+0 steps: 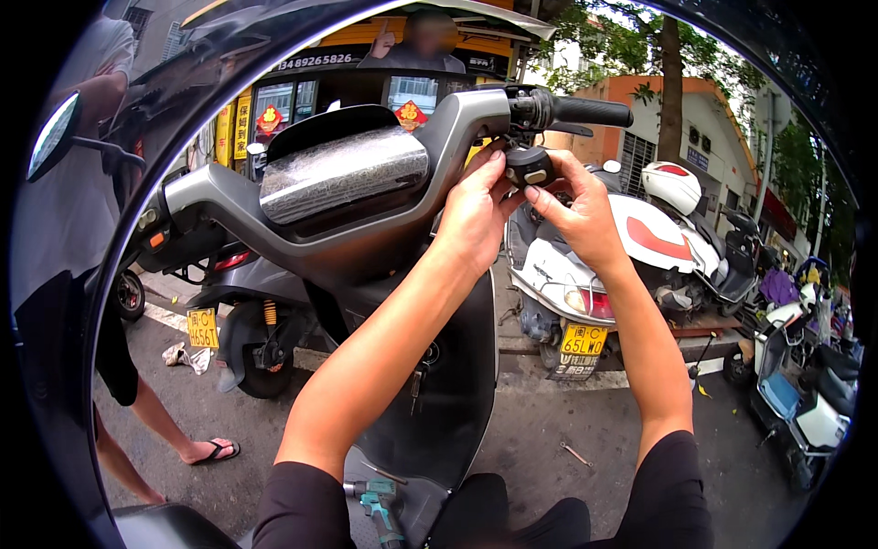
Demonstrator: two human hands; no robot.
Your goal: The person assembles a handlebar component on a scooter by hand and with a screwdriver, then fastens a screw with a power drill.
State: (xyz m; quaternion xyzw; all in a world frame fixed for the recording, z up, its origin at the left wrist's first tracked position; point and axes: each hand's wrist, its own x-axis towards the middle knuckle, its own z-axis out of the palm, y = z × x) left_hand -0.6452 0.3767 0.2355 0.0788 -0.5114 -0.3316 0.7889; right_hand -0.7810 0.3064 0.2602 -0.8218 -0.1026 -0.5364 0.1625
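Observation:
Both my hands are raised to a black switch housing (529,167) with small pale buttons, just below the right handlebar grip (593,112) of an electric scooter. My left hand (476,206) has its fingers closed on the housing's left side, some of them hidden behind it. On the other side my right hand (585,212) pinches the housing between thumb and fingers. Left of my hands, the scooter's grey handlebar cover (343,242) frames a dashboard display (347,174) wrapped in wrinkled clear film. A brake lever (572,130) sticks out beneath the grip.
A teal cordless drill (380,512) lies on the footboard, and keys (417,389) hang below the handlebar. On the road lies a wrench (576,455). Parked scooters, including a white one (585,284), stand ahead and right. A person in flip-flops (215,450) stands at left.

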